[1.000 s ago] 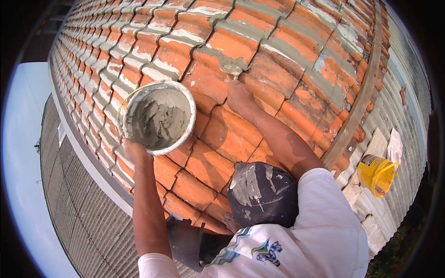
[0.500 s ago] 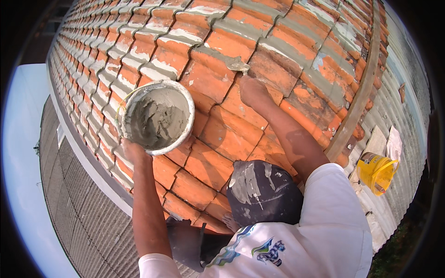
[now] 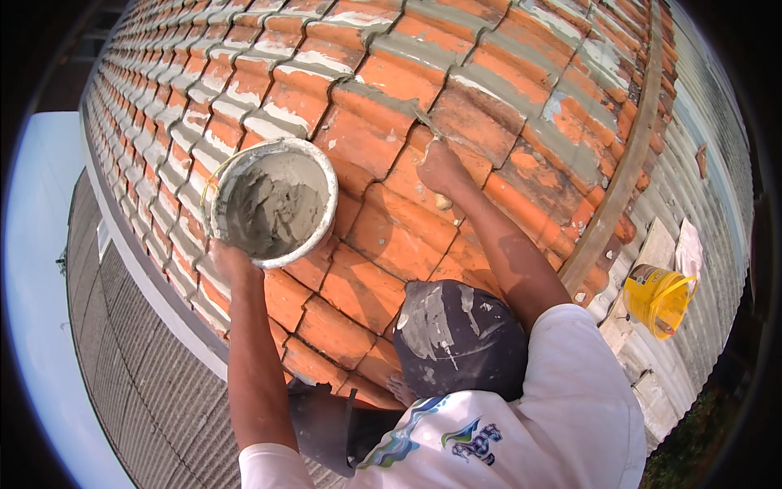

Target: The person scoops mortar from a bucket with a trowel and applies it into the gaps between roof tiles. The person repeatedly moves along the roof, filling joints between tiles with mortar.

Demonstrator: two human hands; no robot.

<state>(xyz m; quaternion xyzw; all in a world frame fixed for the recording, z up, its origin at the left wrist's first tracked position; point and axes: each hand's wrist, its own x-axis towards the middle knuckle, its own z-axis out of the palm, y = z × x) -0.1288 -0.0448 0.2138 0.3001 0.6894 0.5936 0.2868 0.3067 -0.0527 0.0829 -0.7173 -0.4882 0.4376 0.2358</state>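
My left hand (image 3: pixel 235 259) is closed on the near left rim of a round bucket (image 3: pixel 330 196), tilted toward me over the roof tiles. Wet grey mortar (image 3: pixel 277 213) fills its lower part. My right hand (image 3: pixel 444 169) grips a trowel by its handle, whose pale butt end shows below the fist. The trowel's blade (image 3: pixel 427 122) is seen nearly edge-on, close to the joint between two orange tiles (image 3: pixel 476 126). Grey mortar streaks the tile edge just above the blade. Whether the blade touches the tile I cannot tell.
Orange roof tiles (image 3: pixel 391 232) slope around me, many smeared with grey and white mortar. A wooden batten (image 3: pixel 615 200) runs along the right. Beyond it, a yellow bucket (image 3: pixel 652 297) stands on corrugated sheeting (image 3: pixel 709 244). The roof edge (image 3: pixel 151 285) drops off at left.
My right hand has turned the trowel: its blade, lying flatter before, now shows as a thin edge and its handle end is visible. The bucket stays held in my left hand.
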